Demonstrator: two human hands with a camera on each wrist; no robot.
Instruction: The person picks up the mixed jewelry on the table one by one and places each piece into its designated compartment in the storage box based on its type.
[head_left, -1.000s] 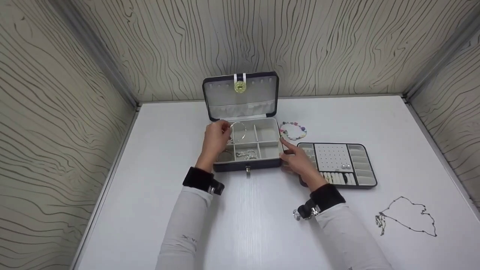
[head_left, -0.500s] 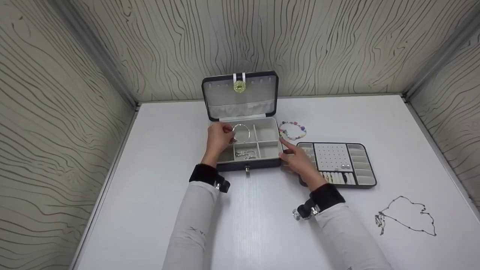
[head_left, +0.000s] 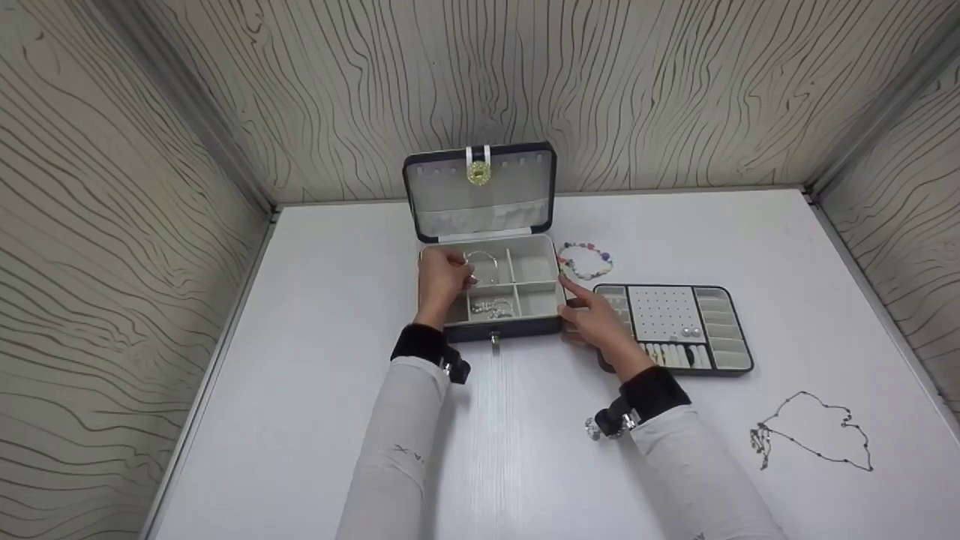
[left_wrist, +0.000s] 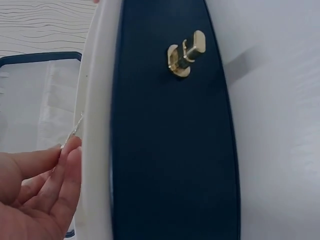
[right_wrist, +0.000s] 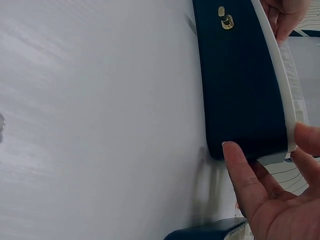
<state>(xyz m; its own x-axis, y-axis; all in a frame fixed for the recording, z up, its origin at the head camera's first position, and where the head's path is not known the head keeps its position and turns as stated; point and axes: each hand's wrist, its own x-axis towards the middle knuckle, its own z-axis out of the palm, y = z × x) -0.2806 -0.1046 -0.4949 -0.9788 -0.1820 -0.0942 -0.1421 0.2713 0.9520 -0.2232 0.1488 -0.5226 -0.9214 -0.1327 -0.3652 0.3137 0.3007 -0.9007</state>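
Over the left part of the open jewelry box [head_left: 504, 328], my left hand [head_left: 441, 276] pinches a thin silvery bangle [head_left: 496, 267] between thumb and fingers. The bangle stands tilted over the back middle compartment. In the left wrist view the fingertips [left_wrist: 74, 145] hold it behind the box's pale rim, and only a short piece of it shows. My right hand [head_left: 596, 319] rests against the box's right end, its fingers spread along the side wall and rim. Sparkling jewelry [head_left: 493, 307] lies in the front middle compartment. My left hand hides the left compartments.
A colorful beaded bracelet [head_left: 586, 261] lies right of the box. Beside my right hand is a lift-out tray [head_left: 726, 330] with pearl earrings [head_left: 691, 332] and several rings. A chain necklace [head_left: 817, 454] lies at front right. Near my right wrist sits a small sparkling piece [head_left: 592, 428].
My left hand has moved slightly right and toward me with the bangle, which shifted from the left to the back middle compartment. The right hand stays at the box's side.
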